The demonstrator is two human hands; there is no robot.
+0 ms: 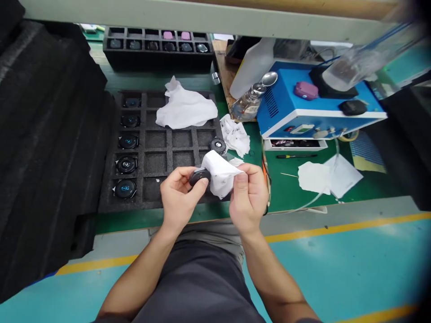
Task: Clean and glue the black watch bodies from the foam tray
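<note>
Between thumb and fingers, my left hand (180,193) grips a round black watch case (199,176) by its edge. My right hand (248,195) pinches a white wipe (218,177), whose free end touches or hangs right beside the case. Both hands are over the near right part of a black foam tray (156,163) with square pockets. Down the tray's left column sit several round watch cases (125,188). Another round watch case (217,145) lies at the right edge, just beyond my hands. A large white cloth (186,107) covers some far pockets.
Crumpled wipes (235,135) lie right of the tray. A blue machine (316,103) stands at the right beside a pump bottle (249,101). Behind is another foam box (158,56) holding small parts. Stacked black foam (43,134) rises on the left. A screwdriver (296,156) lies on the green mat.
</note>
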